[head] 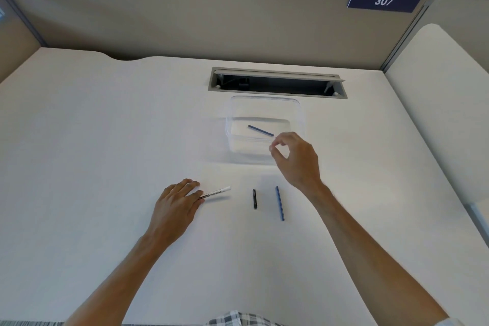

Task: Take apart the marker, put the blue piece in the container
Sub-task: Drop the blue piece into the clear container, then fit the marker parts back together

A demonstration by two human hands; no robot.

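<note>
A thin blue piece lies slanted inside the clear plastic container at the middle of the desk. My right hand hovers at the container's front right corner with thumb and forefinger loosely curled and nothing between them. The white marker barrel lies on the desk nearer to me. My left hand rests with straight fingers on the barrel's left end. A short black piece and a second long blue piece lie side by side on the desk, to the right of the barrel.
The white desk has a grey cable slot just behind the container. Beige partition walls close off the back and right; a sign reading 307 hangs at the top right.
</note>
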